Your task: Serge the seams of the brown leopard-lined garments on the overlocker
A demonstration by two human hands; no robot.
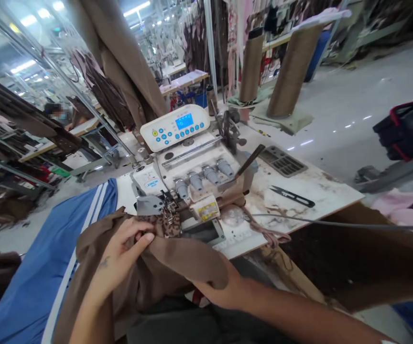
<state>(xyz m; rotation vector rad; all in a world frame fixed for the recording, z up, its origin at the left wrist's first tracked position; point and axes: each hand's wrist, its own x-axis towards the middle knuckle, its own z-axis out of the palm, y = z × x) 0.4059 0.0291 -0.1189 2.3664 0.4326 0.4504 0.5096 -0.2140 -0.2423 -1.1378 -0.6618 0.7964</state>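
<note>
A white sewing machine [188, 167] with a lit blue display and several grey dials stands on a white table. Brown fabric [188, 258] lies in front of it and hangs toward me, with a leopard-print piece [170, 225] at the presser foot. My left hand [120, 253] pinches the fabric just left of the foot, thumb against fingers. Nearer to me and to the right, my right hand [224, 286] holds the brown fabric's edge; its fingers are mostly hidden under the cloth.
Black thread snips [292, 196] and a grey compartment tray [281, 161] lie on the table's right part. Blue fabric with white stripes [56, 248] drapes at the left. Brown cloth [116, 52] hangs behind the machine. Two brown rolls stand beyond; a person sits far left.
</note>
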